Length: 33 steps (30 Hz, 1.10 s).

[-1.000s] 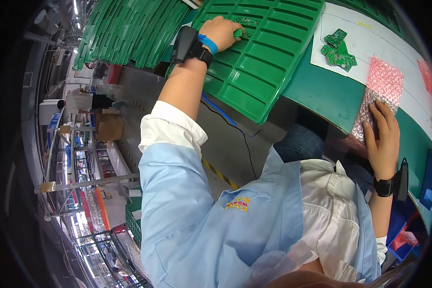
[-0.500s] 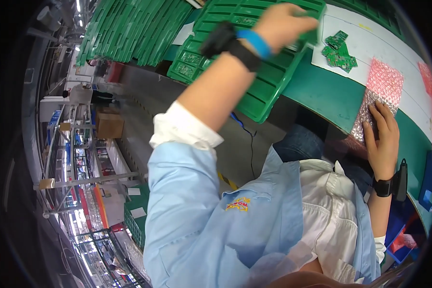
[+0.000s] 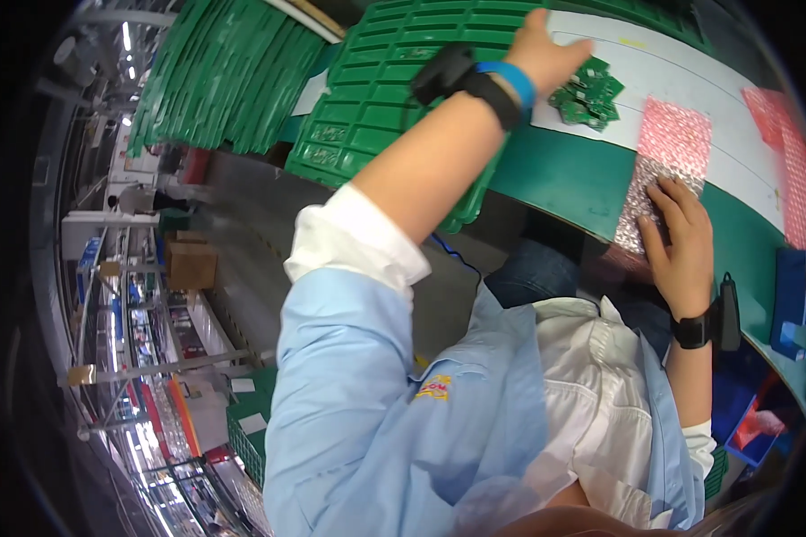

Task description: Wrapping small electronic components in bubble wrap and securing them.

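Observation:
My left hand [image 3: 553,58] is reaching across the far side of the table, fingers and thumb spread, with nothing visible between them. It is beside a loose pile of green circuit boards [image 3: 587,97] lying on a white sheet [image 3: 672,67]. Beneath my left forearm lies a green divided tray [image 3: 381,98]; a few boards sit in its near-left compartments. My right hand [image 3: 685,237] rests with outstretched fingers on a bubble-wrap pouch [image 3: 676,134], pink at its far part and clear-silvery nearer me, lying over the table edge.
Green trays [image 3: 215,76] stand in a stack at the far left. More pink bubble wrap [image 3: 797,170] lies at the right, past a blue holder [image 3: 790,304]. A blue bin [image 3: 748,430] is below the table edge. Shelving and a cardboard box [image 3: 191,261] are farther left.
My left hand has moved from over the tray's right edge toward the board pile, and its fingers have spread. The view has shifted slightly; my right hand stays on the pouch.

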Each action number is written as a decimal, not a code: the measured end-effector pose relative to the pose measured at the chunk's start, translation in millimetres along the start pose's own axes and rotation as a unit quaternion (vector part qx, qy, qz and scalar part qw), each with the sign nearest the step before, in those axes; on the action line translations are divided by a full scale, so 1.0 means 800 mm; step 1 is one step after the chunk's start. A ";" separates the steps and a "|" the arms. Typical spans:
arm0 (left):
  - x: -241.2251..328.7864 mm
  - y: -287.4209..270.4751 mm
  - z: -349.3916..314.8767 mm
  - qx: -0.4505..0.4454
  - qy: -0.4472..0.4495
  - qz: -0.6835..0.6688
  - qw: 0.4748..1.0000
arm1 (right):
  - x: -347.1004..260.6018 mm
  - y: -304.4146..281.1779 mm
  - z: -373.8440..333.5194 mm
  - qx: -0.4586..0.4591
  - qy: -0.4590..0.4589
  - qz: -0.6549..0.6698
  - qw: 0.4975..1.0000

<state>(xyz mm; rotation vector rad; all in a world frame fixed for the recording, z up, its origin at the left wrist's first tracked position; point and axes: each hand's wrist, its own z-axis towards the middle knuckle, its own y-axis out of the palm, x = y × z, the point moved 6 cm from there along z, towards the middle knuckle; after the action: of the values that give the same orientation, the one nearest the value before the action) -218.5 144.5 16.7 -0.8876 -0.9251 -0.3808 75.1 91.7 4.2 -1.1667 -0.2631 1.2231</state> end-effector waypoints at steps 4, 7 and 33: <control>0.052 -0.037 -0.053 -0.087 -0.013 -0.125 0.988 | 0.006 -0.004 -0.002 0.003 0.009 -0.002 1.000; 0.079 -0.040 -0.121 -0.143 0.085 0.024 0.986 | 0.009 -0.003 -0.005 0.002 0.018 -0.009 1.000; 0.090 0.073 -0.264 -0.114 0.290 0.167 0.935 | 0.063 0.095 0.253 -0.106 0.149 -0.113 0.977</control>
<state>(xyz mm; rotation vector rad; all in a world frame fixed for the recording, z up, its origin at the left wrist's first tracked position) -28.9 16.8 -15.3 -1.0450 -0.1795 -0.4283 -93.4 236.1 12.4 -1.4450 -0.2973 0.8215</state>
